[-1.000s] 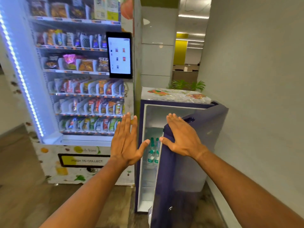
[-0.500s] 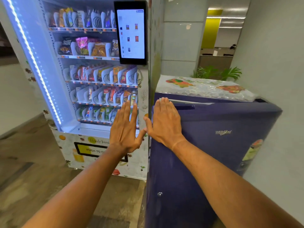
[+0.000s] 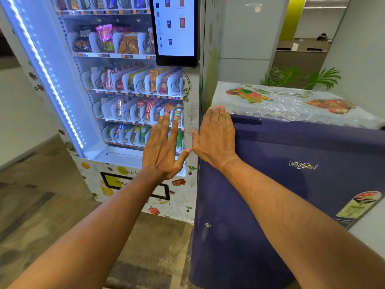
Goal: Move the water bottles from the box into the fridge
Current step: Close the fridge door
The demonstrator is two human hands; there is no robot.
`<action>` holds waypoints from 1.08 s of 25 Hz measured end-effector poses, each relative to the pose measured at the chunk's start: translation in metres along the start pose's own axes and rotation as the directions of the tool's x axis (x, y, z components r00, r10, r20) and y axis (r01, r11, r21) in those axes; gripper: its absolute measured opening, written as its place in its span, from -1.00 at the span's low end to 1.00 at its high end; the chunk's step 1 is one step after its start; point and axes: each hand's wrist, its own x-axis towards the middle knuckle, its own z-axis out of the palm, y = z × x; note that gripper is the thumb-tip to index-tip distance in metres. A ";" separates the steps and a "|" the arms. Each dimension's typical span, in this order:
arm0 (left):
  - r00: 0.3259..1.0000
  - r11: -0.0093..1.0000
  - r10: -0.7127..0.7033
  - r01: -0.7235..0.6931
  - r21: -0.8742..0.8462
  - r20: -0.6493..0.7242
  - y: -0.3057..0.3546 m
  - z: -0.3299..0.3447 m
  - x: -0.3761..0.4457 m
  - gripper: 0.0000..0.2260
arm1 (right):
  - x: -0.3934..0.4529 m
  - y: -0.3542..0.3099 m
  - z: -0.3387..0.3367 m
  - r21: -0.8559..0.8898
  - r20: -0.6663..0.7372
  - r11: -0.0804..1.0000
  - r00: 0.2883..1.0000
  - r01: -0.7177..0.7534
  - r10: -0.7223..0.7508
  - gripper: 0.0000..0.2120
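The small dark blue fridge (image 3: 291, 195) fills the right half of the view with its door shut. My right hand (image 3: 216, 134) lies flat with straight fingers on the door's top left corner, beside the recessed handle slot (image 3: 248, 122). My left hand (image 3: 164, 147) hovers just left of it with fingers spread, in front of the vending machine, holding nothing. The thumbs of both hands nearly touch. No water bottles and no box are in view; the fridge's inside is hidden behind the door.
A lit vending machine (image 3: 125, 90) with snack shelves and a touch screen (image 3: 176, 30) stands directly left of the fridge. A plastic floral cover (image 3: 291, 103) lies on the fridge top. Green plants (image 3: 300, 78) stand behind it. A grey wall runs on the right; wood-look floor (image 3: 41, 205) lies to the left.
The fridge door was open a second ago, with bottles visible inside; my right hand has pushed it shut. The view has moved closer. My left hand stayed raised beside the right.
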 end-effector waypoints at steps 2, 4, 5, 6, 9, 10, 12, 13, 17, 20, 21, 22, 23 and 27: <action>1.000 1.000 0.011 -0.011 -0.014 0.019 -0.009 0.009 0.008 -0.21 | 0.009 -0.001 0.007 0.001 -0.004 1.000 1.000 -0.026 0.026 -0.22; 0.999 1.000 0.026 -0.026 -0.010 0.023 -0.018 0.017 0.014 -0.22 | 0.017 -0.002 0.012 -0.008 0.008 0.999 0.999 -0.049 0.049 -0.21; 0.999 0.999 0.032 -0.031 -0.010 0.023 -0.022 0.019 0.016 -0.22 | 0.021 -0.002 0.015 -0.014 0.011 0.998 0.998 -0.057 0.057 -0.20; 0.999 0.999 0.036 -0.036 -0.015 0.025 -0.026 0.022 0.018 -0.22 | 0.024 -0.002 0.017 -0.021 0.008 0.998 0.998 -0.062 0.062 -0.19; 0.998 0.999 0.042 -0.040 -0.030 0.051 -0.035 0.028 0.021 -0.22 | 0.028 -0.001 0.021 -0.035 -0.010 0.997 0.998 -0.069 0.069 -0.19; 0.997 0.999 0.039 -0.037 -0.030 0.061 -0.036 0.030 0.020 -0.21 | 0.028 -0.001 0.023 -0.036 -0.019 0.997 0.998 -0.068 0.067 -0.19; 0.996 0.999 0.030 -0.028 -0.020 0.082 -0.037 0.032 0.019 -0.20 | 0.029 -0.001 0.025 -0.039 -0.038 0.997 0.997 -0.062 0.060 -0.18; 0.996 1.000 0.022 -0.021 -0.014 0.088 -0.037 0.033 0.017 -0.20 | 0.029 -0.002 0.025 -0.040 -0.044 0.998 0.998 -0.053 0.051 -0.18; 0.995 1.000 -0.008 0.006 0.012 0.102 -0.039 0.027 0.002 -0.21 | 0.022 0.000 0.027 -0.058 -0.092 0.998 0.995 0.017 -0.023 -0.16; 0.992 0.998 -0.047 0.041 0.050 0.116 -0.044 0.018 -0.016 -0.21 | 0.002 -0.011 0.033 -0.011 -0.116 0.992 0.985 0.126 -0.127 -0.15; 0.990 0.996 -0.065 0.057 0.069 0.122 -0.047 0.015 -0.023 -0.20 | -0.007 -0.018 0.037 0.014 -0.112 0.987 0.982 0.157 -0.155 -0.15; 0.988 0.994 -0.084 0.073 0.086 0.129 -0.049 0.011 -0.031 -0.20 | -0.017 -0.025 0.042 0.044 -0.099 0.983 0.980 0.176 -0.171 -0.15; 0.985 0.990 -0.109 0.096 0.103 0.135 -0.053 0.007 -0.043 -0.20 | -0.027 -0.034 0.048 0.079 -0.082 0.979 0.980 0.190 -0.183 -0.15; 0.962 0.967 -0.220 0.194 0.163 0.163 -0.066 -0.007 -0.103 -0.21 | -0.069 -0.070 0.070 0.200 0.005 0.942 0.962 0.268 -0.275 -0.13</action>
